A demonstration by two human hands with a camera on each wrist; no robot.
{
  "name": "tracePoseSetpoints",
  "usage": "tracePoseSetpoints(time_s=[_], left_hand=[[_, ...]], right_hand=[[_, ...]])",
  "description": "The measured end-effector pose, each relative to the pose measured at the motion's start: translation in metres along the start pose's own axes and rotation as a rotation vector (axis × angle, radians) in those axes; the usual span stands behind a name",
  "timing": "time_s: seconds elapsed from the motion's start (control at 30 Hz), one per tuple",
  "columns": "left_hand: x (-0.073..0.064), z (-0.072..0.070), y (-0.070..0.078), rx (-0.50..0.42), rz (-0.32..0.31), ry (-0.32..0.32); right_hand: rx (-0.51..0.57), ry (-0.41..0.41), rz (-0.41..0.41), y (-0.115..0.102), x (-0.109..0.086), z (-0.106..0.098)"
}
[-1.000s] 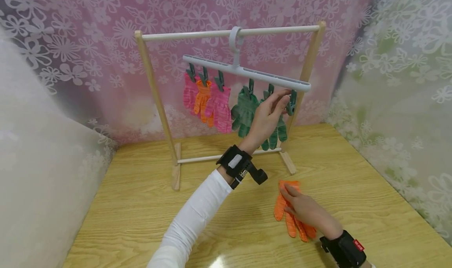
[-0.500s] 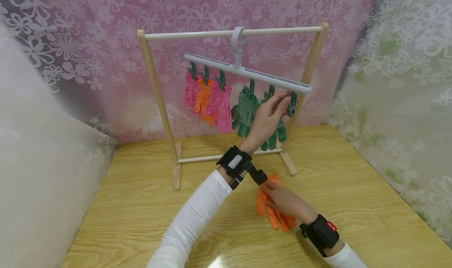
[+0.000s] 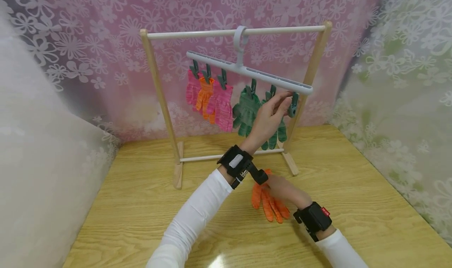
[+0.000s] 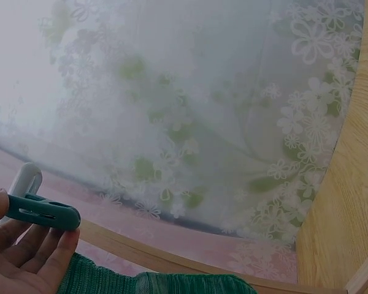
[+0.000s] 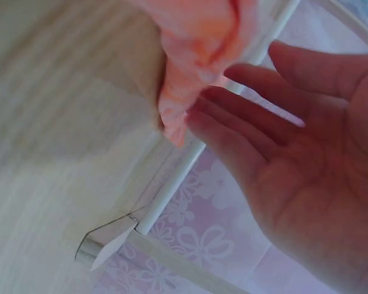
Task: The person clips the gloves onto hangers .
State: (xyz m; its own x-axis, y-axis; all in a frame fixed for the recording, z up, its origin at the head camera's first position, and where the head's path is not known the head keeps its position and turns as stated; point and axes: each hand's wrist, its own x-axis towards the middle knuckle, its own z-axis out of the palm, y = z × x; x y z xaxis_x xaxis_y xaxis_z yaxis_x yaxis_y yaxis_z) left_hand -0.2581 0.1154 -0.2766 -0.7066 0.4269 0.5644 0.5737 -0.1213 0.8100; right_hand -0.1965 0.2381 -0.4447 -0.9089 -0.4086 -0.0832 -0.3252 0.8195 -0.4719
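My left hand (image 3: 266, 117) pinches a dark green clothespin (image 3: 293, 105) at the right end of the grey hanger (image 3: 275, 79). In the left wrist view, the thumb lies on one side of that clothespin (image 4: 46, 214) and the fingers on the other. Below, an orange glove (image 3: 270, 206) lies on the table, its fingers pointing toward me. My right hand (image 3: 285, 188), slightly blurred, is over the glove's cuff end; the left wrist's camera partly hides its fingertips. In the right wrist view, its fingers (image 5: 233, 131) extend to the glove (image 5: 199, 37), thumb apart.
Pink gloves (image 3: 222, 107), an orange glove (image 3: 205, 97) and green gloves (image 3: 246, 109) hang from other clothespins. The hanger tilts down to the right on a wooden rack (image 3: 160, 83) with a white top rod (image 3: 197, 34). Floral curtains (image 3: 399, 115) surround the wooden table (image 3: 141, 209).
My right hand and the orange glove have slid left and slightly toward the rack, slowing lately. My left hand stays at the clothespin.
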Motion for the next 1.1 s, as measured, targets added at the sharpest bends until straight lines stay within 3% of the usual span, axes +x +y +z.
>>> tracePoseSetpoints(time_s=[0.23, 0.43, 0.77, 1.1], left_hand=[[0.001, 0.000, 0.002, 0.004, 0.002, -0.012], [0.003, -0.002, 0.004, 0.023, 0.000, -0.004], [0.003, -0.001, 0.006, 0.004, -0.076, 0.011], [0.005, -0.001, 0.005, -0.047, -0.102, 0.010]], right_hand=[[-0.101, 0.154, 0.096, 0.001, 0.019, -0.017], [-0.174, 0.164, 0.210, 0.010, 0.031, -0.022], [-0.128, 0.136, 0.218, 0.030, 0.040, -0.013], [0.010, 0.155, 0.181, 0.036, 0.045, -0.014]])
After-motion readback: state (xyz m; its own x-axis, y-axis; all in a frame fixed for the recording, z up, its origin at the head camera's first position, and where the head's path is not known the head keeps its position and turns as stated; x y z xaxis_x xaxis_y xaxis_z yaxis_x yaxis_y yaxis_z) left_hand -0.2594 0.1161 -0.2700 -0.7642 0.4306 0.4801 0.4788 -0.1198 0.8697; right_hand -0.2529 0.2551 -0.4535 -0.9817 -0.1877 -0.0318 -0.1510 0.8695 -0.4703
